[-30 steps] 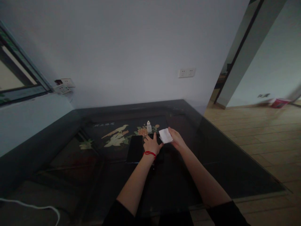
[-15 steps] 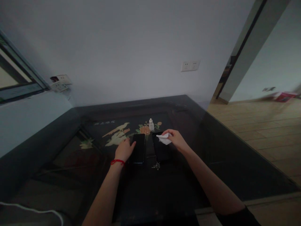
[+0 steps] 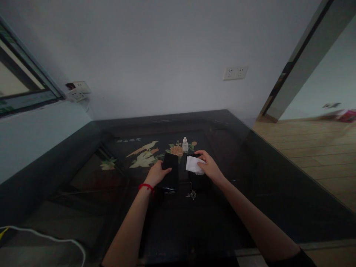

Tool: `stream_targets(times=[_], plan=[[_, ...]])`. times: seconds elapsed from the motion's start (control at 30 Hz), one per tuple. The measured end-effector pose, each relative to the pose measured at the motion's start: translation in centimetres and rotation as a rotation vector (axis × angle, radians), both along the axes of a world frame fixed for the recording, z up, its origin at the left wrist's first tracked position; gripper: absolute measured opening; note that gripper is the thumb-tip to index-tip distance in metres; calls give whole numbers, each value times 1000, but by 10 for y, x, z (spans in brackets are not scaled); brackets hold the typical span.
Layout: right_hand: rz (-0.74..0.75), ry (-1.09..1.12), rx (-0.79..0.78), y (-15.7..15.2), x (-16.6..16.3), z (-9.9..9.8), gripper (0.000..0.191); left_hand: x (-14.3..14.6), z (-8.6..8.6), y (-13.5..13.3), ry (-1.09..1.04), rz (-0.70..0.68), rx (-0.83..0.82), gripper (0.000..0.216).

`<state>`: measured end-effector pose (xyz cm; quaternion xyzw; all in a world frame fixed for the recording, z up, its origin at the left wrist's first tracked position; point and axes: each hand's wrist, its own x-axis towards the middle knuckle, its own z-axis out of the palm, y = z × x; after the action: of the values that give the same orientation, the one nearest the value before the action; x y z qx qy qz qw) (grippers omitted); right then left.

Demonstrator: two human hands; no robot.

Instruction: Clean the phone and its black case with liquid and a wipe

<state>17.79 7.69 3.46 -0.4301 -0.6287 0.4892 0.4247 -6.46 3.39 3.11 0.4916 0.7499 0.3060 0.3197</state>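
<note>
My left hand (image 3: 157, 173), with a red string at the wrist, grips the left edge of a black phone (image 3: 170, 171) and holds it slightly lifted off the dark glass table (image 3: 250, 174). My right hand (image 3: 209, 167) pinches a folded white cloth (image 3: 192, 164) and rests it on a second black phone (image 3: 198, 181) lying to the right. A small key charm (image 3: 191, 194) hangs at that phone's near end. A little white dropper bottle (image 3: 185, 144) stands upright just beyond both phones.
The table carries an inlaid bird and flower picture (image 3: 144, 155) under the glass. White wall sockets (image 3: 235, 72) sit above the table's far right; more sockets (image 3: 78, 91) are at the left. A white cable (image 3: 55, 241) lies at the near left. Wooden floor (image 3: 314, 141) lies to the right.
My left hand left the right phone, went to the left phone and closed on its edge, lifting it. My right hand moved the white cloth onto the right phone.
</note>
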Motion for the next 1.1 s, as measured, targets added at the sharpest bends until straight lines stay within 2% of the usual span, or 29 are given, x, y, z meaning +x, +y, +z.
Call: stream_targets(times=[0.07, 0.17, 0.2, 0.3, 0.37, 0.43, 0.5, 0.6, 0.7, 0.83, 1.0, 1.1], plan=[[-13, 26, 54, -2, -1, 1, 44, 2, 3, -2, -84, 17, 21, 40], [-56, 2, 187, -6, 0, 9, 31, 9, 13, -8, -250, 7, 14, 47], [-65, -17, 224, -7, 0, 13, 27, 13, 17, -10, -349, -7, 3, 49], [-64, -66, 302, -12, 0, 21, 26, 31, 28, -20, -866, -95, -48, 53], [-53, -104, 378, -14, 0, 25, 30, 45, 34, -27, -1123, -179, -74, 68], [-55, -201, 488, -15, -1, 25, 34, 58, 37, -33, -1285, -224, -123, 74], [-50, -383, 600, -17, -2, 24, 34, 68, 36, -36, -1395, -230, -209, 66], [37, -676, 724, -20, -5, 22, 41, 72, 33, -35, -1484, -181, -316, 60], [184, -812, 773, -25, -8, 20, 55, 71, 30, -33, -1487, -160, -265, 59], [268, -876, 800, -27, -12, 20, 68, 68, 30, -32, -1464, -200, -208, 58], [182, -914, 741, -22, -13, 19, 77, 68, 30, -33, -1471, -245, -254, 59], [285, -893, 801, -29, -17, 19, 80, 67, 29, -30, -1524, -195, -244, 63]])
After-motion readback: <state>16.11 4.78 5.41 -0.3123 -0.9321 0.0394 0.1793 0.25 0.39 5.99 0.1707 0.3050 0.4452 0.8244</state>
